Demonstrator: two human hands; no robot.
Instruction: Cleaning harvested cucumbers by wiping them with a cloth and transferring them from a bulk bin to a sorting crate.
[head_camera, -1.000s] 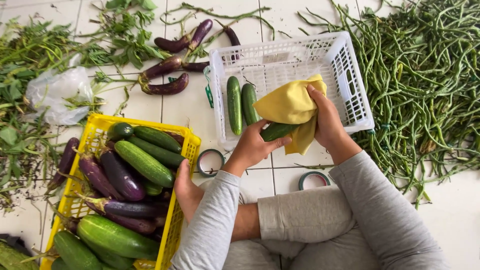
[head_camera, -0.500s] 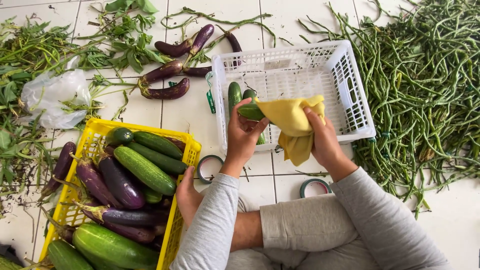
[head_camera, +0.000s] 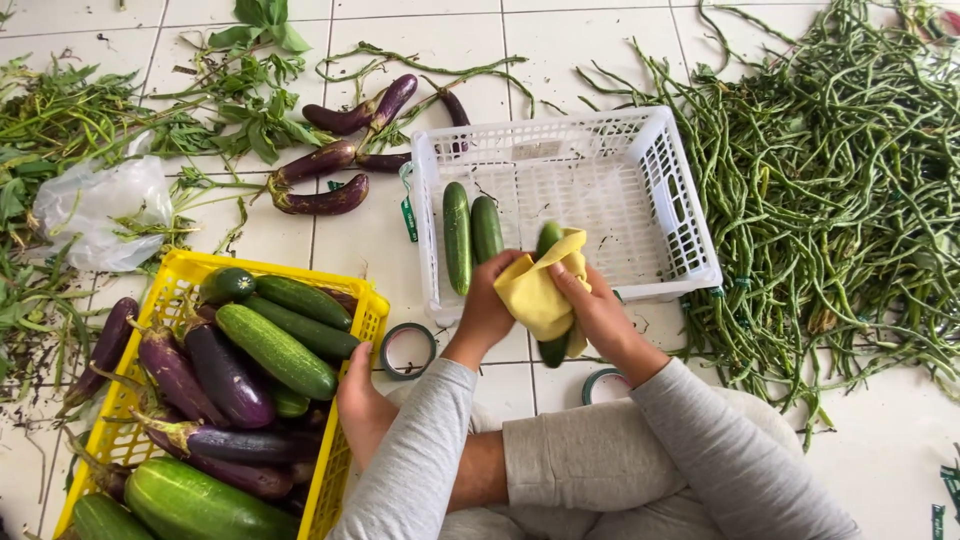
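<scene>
Both hands hold a green cucumber (head_camera: 548, 239) wrapped in a yellow cloth (head_camera: 533, 292), over the near rim of a white plastic basket (head_camera: 690, 235). My left hand (head_camera: 487, 308) grips the wrapped cucumber from the left. From the right, my right hand (head_camera: 604, 316) presses the cloth around it. The cucumber stands lengthwise, with only its two ends showing past the cloth. Two more cucumbers (head_camera: 457, 236) lie side by side in the basket's left part.
A yellow crate (head_camera: 368, 312) at the left holds cucumbers and purple eggplants. Loose eggplants (head_camera: 322, 201), leafy greens and a plastic bag (head_camera: 95, 205) lie beyond it. Long beans (head_camera: 850, 190) are piled at the right. Two tape rolls (head_camera: 408, 350) lie by my legs.
The cucumber has turned from lying sideways to lengthwise and is now wrapped deeper in the cloth. Both hands have drawn slightly nearer to my body.
</scene>
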